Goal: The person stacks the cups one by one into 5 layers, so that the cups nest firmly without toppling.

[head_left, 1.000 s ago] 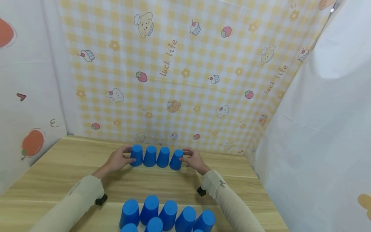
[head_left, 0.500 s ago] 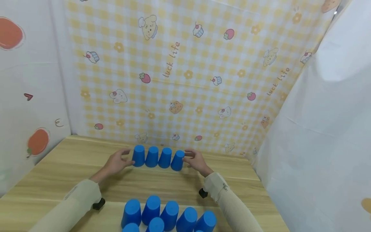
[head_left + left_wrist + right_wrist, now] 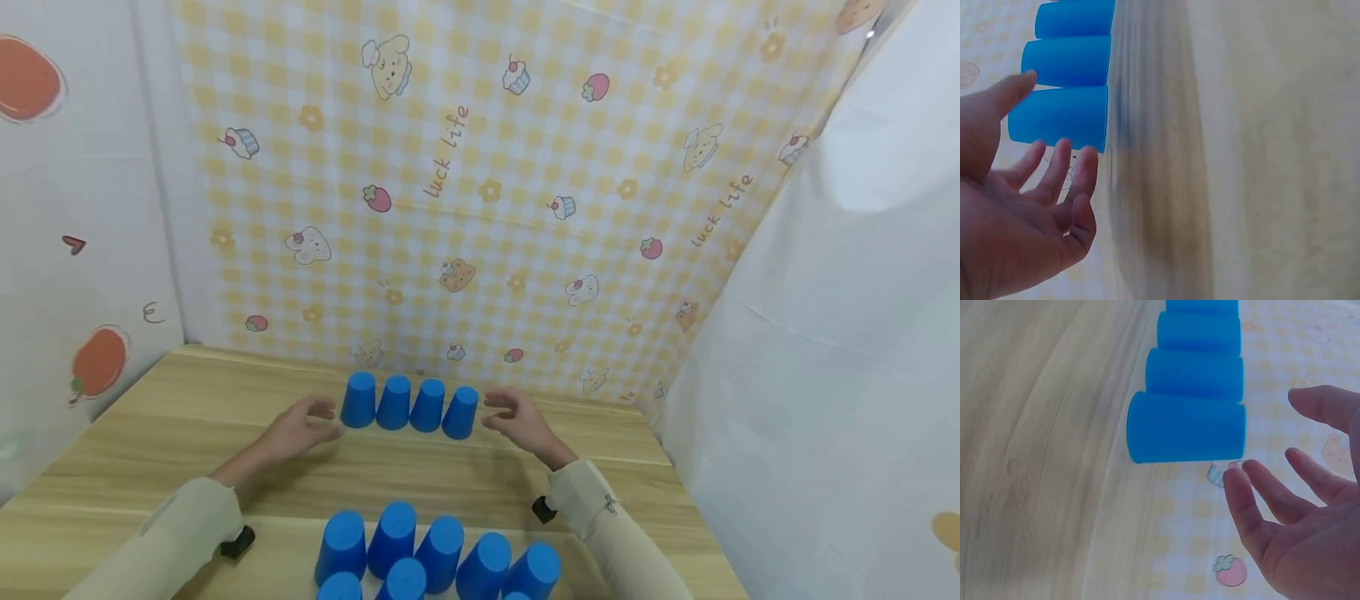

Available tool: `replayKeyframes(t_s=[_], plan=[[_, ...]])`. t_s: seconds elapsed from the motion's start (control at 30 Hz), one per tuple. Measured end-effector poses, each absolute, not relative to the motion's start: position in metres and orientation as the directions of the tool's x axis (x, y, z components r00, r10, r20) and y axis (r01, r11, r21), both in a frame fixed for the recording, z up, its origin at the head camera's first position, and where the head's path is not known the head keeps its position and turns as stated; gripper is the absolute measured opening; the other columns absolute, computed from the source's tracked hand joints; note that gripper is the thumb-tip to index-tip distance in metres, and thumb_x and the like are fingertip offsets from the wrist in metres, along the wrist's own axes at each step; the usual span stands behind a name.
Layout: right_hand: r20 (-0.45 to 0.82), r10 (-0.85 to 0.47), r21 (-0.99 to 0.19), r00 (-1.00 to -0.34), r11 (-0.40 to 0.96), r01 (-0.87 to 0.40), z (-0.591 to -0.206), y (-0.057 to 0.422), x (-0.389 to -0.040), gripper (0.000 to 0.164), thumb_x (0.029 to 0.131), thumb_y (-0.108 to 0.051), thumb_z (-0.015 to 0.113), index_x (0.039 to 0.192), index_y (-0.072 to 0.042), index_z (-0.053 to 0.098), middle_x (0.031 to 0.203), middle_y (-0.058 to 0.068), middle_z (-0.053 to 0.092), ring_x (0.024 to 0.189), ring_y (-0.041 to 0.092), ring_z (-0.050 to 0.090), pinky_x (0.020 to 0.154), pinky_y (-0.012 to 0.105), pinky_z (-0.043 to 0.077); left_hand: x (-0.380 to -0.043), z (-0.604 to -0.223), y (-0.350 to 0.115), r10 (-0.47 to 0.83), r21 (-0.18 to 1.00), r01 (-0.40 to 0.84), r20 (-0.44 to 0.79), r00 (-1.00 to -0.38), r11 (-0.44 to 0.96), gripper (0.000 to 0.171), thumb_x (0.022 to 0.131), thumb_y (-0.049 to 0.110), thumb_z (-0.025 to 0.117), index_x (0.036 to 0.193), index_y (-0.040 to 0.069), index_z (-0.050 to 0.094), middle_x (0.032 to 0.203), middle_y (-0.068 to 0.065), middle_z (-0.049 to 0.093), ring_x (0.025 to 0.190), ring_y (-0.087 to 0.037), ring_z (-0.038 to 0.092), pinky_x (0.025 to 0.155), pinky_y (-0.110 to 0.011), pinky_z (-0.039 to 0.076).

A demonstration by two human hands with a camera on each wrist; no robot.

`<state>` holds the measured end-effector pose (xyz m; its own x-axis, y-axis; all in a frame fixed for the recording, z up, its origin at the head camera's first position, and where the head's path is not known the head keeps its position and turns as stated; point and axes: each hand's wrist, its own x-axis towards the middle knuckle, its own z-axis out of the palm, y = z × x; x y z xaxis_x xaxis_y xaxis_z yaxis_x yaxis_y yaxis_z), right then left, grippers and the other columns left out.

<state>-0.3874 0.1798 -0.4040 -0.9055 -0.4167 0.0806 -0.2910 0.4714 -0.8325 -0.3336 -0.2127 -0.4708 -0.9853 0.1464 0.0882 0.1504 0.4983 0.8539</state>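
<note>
Several blue cups stand upside down in a side-by-side row near the back of the wooden table. Just left of the row's leftmost cup (image 3: 358, 401) is my left hand (image 3: 302, 430), its fingers relaxed and holding nothing. In the left wrist view the fingertips lie right beside that end cup (image 3: 1060, 117). My right hand (image 3: 522, 423) is off the rightmost cup (image 3: 461, 413), fingers loosely bent around air. The right wrist view shows a gap between the fingers and the end cup (image 3: 1188, 428).
A second group of upside-down blue cups (image 3: 441, 550) stands at the table's front, partly cut off by the frame. A yellow checked cloth (image 3: 450, 233) hangs right behind the back row. White sheets (image 3: 810, 350) hang at the sides of the wooden table (image 3: 420, 475).
Both hands have come off the end cups, the left moving out left and the right moving out right. The back row of cups stays in place.
</note>
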Motion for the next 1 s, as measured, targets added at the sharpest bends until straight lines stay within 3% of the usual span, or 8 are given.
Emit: replayKeyframes(t_s=[0.2,0.43,0.7,0.9,1.0], plan=[[0.071,-0.510,-0.796,-0.857,0.490,-0.357,-0.395,0.182,-0.369,0.046,0.093,-0.012,0.069,0.135,0.000,0.055,0.134,0.021,0.058,0.119,0.038,0.058,0.095,0.045,0.052,-0.331,-0.470,-0.205,0.266,0.853,0.249,0.135,-0.954,0.460,0.047,0.097,0.018,0.065,0.130,-0.011,0.050,0.121,-0.025,0.062,0.114,-0.040,0.058,0.091,-0.049,0.052],[0.055,-0.602,-0.767,-0.797,0.485,-0.420,-0.383,0.180,-0.350,0.049,0.093,-0.017,0.070,0.138,-0.006,0.054,0.138,0.018,0.055,0.122,0.031,0.057,0.096,0.045,0.050,-0.323,-0.463,-0.192,0.435,0.861,0.293,0.093,-0.895,0.417,0.042,0.099,0.025,0.062,0.129,-0.005,0.056,0.124,-0.018,0.061,0.105,-0.028,0.062,0.081,-0.036,0.055],[-0.046,-0.700,-0.754,-0.713,0.492,-0.435,-0.368,0.176,-0.327,0.045,0.093,-0.021,0.071,0.135,-0.015,0.058,0.135,0.010,0.059,0.118,0.025,0.060,0.089,0.034,0.053,-0.310,-0.446,-0.171,0.596,0.839,0.397,0.111,-0.795,0.372,0.035,0.101,0.025,0.058,0.127,0.002,0.060,0.121,-0.013,0.064,0.106,-0.024,0.059,0.086,-0.035,0.050],[-0.118,-0.735,-0.760,-0.667,0.500,-0.416,-0.367,0.175,-0.321,0.044,0.091,-0.016,0.072,0.132,-0.015,0.059,0.133,0.009,0.061,0.114,0.018,0.062,0.086,0.029,0.054,-0.301,-0.436,-0.156,0.695,0.842,0.432,0.099,-0.712,0.323,0.030,0.100,0.020,0.060,0.127,0.009,0.062,0.121,-0.010,0.065,0.102,-0.016,0.061,0.082,-0.032,0.049],[-0.157,-0.755,-0.750,-0.636,0.511,-0.421,-0.367,0.175,-0.322,0.042,0.090,-0.014,0.073,0.131,-0.016,0.060,0.130,0.008,0.063,0.110,0.014,0.063,0.085,0.028,0.054,-0.296,-0.431,-0.150,0.738,0.853,0.433,0.086,-0.669,0.293,0.030,0.098,0.020,0.063,0.127,0.015,0.062,0.121,-0.011,0.065,0.103,-0.022,0.062,0.081,-0.033,0.050]])
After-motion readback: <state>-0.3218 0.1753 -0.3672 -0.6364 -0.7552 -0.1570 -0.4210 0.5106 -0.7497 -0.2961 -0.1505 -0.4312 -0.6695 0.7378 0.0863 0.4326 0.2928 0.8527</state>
